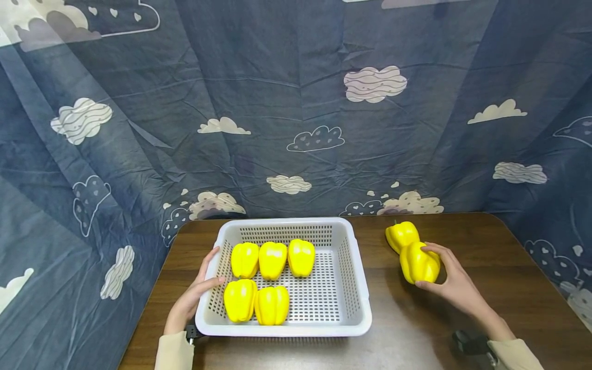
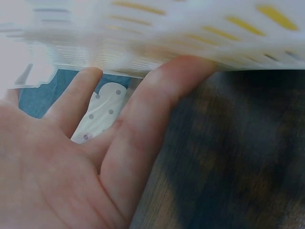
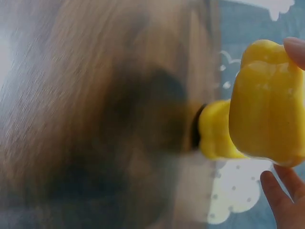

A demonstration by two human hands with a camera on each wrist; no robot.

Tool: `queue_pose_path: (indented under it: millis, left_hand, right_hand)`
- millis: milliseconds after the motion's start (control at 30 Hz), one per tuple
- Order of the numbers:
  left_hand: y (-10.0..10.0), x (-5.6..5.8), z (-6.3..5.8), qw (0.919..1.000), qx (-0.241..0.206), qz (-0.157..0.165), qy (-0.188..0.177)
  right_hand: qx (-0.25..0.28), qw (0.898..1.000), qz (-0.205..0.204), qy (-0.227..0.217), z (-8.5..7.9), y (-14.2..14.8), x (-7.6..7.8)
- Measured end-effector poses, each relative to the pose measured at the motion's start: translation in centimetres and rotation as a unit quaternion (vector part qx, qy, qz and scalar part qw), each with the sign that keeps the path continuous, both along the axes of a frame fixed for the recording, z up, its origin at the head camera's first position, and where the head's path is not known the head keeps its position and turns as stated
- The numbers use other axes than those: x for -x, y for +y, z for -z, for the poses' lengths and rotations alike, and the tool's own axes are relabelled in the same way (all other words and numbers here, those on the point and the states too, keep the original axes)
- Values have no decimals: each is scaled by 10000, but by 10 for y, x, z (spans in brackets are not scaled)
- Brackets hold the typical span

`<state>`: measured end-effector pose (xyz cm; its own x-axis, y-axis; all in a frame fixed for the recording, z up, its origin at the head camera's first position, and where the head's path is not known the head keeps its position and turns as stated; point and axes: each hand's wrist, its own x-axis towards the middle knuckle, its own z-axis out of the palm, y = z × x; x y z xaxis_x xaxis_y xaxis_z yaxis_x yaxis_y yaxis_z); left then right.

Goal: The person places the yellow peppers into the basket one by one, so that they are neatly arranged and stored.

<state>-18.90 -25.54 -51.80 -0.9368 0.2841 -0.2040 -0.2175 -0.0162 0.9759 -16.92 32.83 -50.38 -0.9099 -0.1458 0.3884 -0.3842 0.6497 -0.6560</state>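
My right hand (image 1: 455, 285) holds a yellow bell pepper (image 1: 418, 263) between thumb and fingers; in the right wrist view this pepper (image 3: 267, 107) appears raised above the tabletop. Another yellow bell pepper (image 1: 400, 235) rests on the table just behind it, partly covered by the held one. On the left, my left hand (image 1: 193, 298) grips the side of a white perforated basket (image 1: 287, 331), thumb over the rim and fingers along the outside. Inside the basket lie several yellow bell peppers, three in a back row (image 1: 273, 260) and two in front (image 1: 272, 306).
The brown wooden table (image 1: 393, 329) carries the basket at its left and middle. A dark blue curtain (image 1: 277, 103) with cloud prints hangs right behind the table's back edge and round the sides.
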Motion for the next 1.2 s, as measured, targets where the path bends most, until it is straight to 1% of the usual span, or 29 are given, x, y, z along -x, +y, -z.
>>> queue_pose_path:
  millis: [100, 300, 433, 667, 733, 900, 1033, 1200]
  left_hand:
    - [-1, 0, 0, 10000, -5, 13, 22]
    - [-1, -1, 1, 10000, -64, 36, 44]
    - [-1, -1, 1, 10000, -71, 42, 49]
    - [-1, -1, 1, 10000, -48, 16, 44]
    - [-1, -1, 0, 10000, -55, 15, 34]
    - [0, 0, 0, 10000, -70, 25, 33]
    - [-1, 0, 1, 9999, -65, 42, 65]
    - [-2, 0, 1, 9999, -81, 78, 84]
  right_hand:
    - [9, 10000, -90, 35, -8, -8, -2]
    - [61, 9992, -267, 286, -22, -23, -4]
    - [106, 9986, -374, 361, -31, -34, -6]
    - [185, 9944, -803, 658, -45, -53, -7]
    - [167, 9944, -835, 630, -48, -58, -7]
    - [206, 9959, -782, 398, -53, -71, -9]
    - [255, 9960, -821, 241, -55, -81, -12]
    - [286, 9962, -824, -83, -54, -93, -17]
